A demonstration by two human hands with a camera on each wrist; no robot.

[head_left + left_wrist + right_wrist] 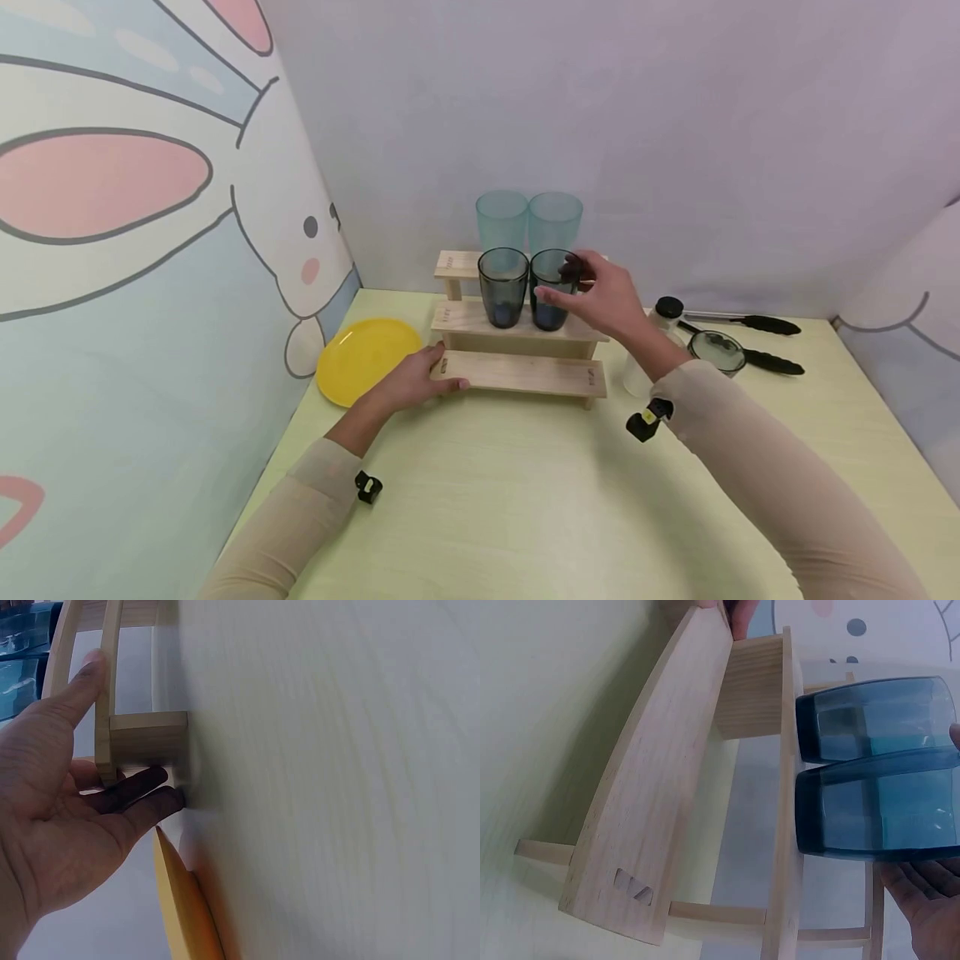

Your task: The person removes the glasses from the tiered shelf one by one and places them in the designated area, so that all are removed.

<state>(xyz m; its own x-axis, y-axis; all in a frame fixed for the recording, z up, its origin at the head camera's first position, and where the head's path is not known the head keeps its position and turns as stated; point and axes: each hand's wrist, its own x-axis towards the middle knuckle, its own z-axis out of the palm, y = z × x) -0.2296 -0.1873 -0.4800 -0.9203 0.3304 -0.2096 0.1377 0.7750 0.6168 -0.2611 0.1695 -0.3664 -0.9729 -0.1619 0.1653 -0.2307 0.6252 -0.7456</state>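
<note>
A three-tier wooden rack (525, 372) stands near the wall. My left hand (412, 381) grips the left end of its lowest board; in the left wrist view the thumb lies over the board and the fingers are at its end. Two dark tinted glasses stand side by side on the middle tier. Around the right dark glass (553, 292) is my right hand (600, 296), its thumb in front and fingers at the far side near the rim. The left dark glass (502, 287) is right beside it. Behind them, two pale teal glasses (501, 217) stand on the top tier.
A yellow plate (367, 358) lies left of the rack, close to my left hand. Under my right forearm are a black-capped jar (667, 310), a small glass bowl (717, 352) and black-handled utensils (772, 325). Walls border the table (480, 492) at the back and left.
</note>
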